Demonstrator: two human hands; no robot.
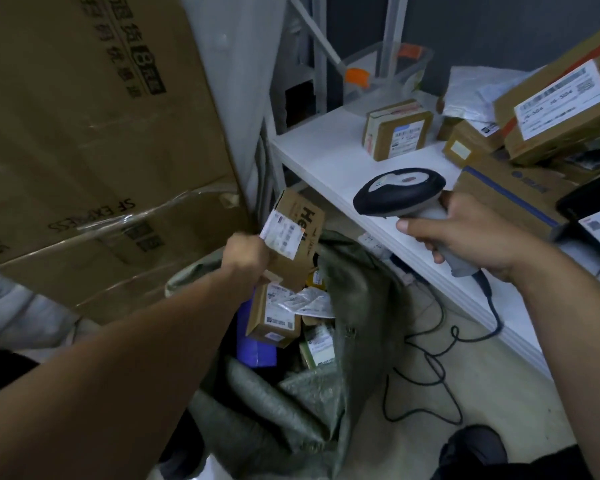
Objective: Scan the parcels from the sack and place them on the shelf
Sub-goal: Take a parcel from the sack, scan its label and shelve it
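Note:
My left hand [246,255] grips a small brown cardboard parcel [300,220] with a white label, held up above the open grey-green sack [357,289]. My right hand [465,233] holds a grey and black barcode scanner [400,190] by its handle, its head turned left toward the parcel. Inside the sack lie several more parcels, among them a labelled brown box [274,317] and a blue one [255,351]. The white shelf [329,161] runs behind the scanner, with a small brown parcel [395,129] standing on it.
Large taped cardboard boxes [84,133] fill the left side. More labelled boxes [561,105] are piled at the shelf's right end. A clear plastic tub [385,77] stands at the back. The scanner's black cable [437,358] trails over the floor under the shelf.

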